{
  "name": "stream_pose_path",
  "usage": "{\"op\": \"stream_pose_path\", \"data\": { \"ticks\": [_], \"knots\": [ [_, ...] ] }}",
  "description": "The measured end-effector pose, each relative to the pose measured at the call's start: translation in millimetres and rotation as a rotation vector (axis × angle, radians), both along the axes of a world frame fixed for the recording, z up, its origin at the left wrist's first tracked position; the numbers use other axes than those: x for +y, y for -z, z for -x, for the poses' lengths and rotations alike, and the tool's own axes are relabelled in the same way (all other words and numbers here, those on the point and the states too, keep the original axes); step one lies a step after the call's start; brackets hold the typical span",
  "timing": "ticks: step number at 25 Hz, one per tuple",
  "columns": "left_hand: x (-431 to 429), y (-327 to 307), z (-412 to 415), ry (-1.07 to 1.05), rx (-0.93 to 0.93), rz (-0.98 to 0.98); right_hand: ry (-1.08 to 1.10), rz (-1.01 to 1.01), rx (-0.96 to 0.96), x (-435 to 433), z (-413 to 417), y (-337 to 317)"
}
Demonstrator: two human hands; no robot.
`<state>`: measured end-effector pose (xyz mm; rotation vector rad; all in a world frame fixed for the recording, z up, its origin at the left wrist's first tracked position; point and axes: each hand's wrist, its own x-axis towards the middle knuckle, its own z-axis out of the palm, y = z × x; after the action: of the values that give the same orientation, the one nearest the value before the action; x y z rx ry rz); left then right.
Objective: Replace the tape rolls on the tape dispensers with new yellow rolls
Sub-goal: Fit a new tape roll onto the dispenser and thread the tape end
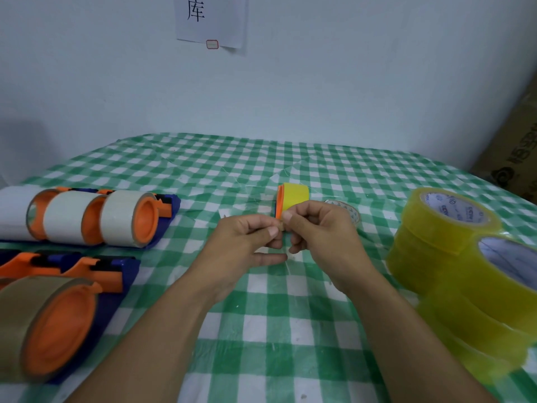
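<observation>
Pinching a small tape end (pixel 280 227) between thumb and forefinger of the left hand (pixel 250 239) and again of the right hand (pixel 322 231), tips pressed close together at mid-table over the green checked tablecloth (pixel 261 330). Straight ahead at 12 o'clock, just beyond the knuckles: the yellow roll (pixel 296 196), seated on an orange hub (pixel 279 202), the rest of its dispenser hidden. Lying on its side, axis running 9 to 3, hub flange facing 9. Nearer the right hand, whose thumb tip sits right at the flange's lower edge; touching or not, cannot tell. Faint clear film visible off the flange toward 9. Likely next: drawing the end back toward 6, square to that axis, to keep it from twisting. Spent roll (pixel 347 209) behind the right hand at 1; spare yellow rolls (pixel 447 237) stacked at 3; dispensers with pale rolls (pixel 93 219) at 9.
</observation>
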<state>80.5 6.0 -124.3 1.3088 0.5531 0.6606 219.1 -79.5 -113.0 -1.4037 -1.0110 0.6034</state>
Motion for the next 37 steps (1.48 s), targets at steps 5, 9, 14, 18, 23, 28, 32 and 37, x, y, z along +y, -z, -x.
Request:
{"op": "stream_pose_path", "data": {
  "ticks": [5,9,14,18,23,28,32,37],
  "knots": [
    [-0.5,-3.8,1.3,-0.039,0.003,0.059,-0.015,0.005,0.014,1.1,3.5,-0.8],
    [1.3,-5.3,1.5,-0.086,-0.005,0.111,-0.084,-0.017,0.069,0.2,-0.7,1.1],
    [2.3,-5.5,-0.5,-0.122,-0.037,0.127,-0.089,-0.001,-0.023,-3.4,0.2,-6.3],
    [-6.6,-19.5,-3.4,-0.074,-0.041,0.105,-0.013,0.029,0.028,-7.7,0.5,-23.9],
    [-27.9,-33.8,4.4,-0.110,-0.018,0.148,0.031,0.019,-0.024,-28.7,14.2,-38.3],
    [-52.0,-36.1,25.5,-0.097,-0.009,0.140,0.016,0.129,-0.178,-56.8,28.1,-44.5],
    [-68.3,-33.7,30.2,0.008,-0.013,0.253,0.004,0.177,-0.425,-84.7,28.3,-52.2],
    [-88.5,-30.7,24.0,0.116,0.095,0.339,-0.115,0.251,-0.396,-118.4,26.4,-59.0]
  ]
}}
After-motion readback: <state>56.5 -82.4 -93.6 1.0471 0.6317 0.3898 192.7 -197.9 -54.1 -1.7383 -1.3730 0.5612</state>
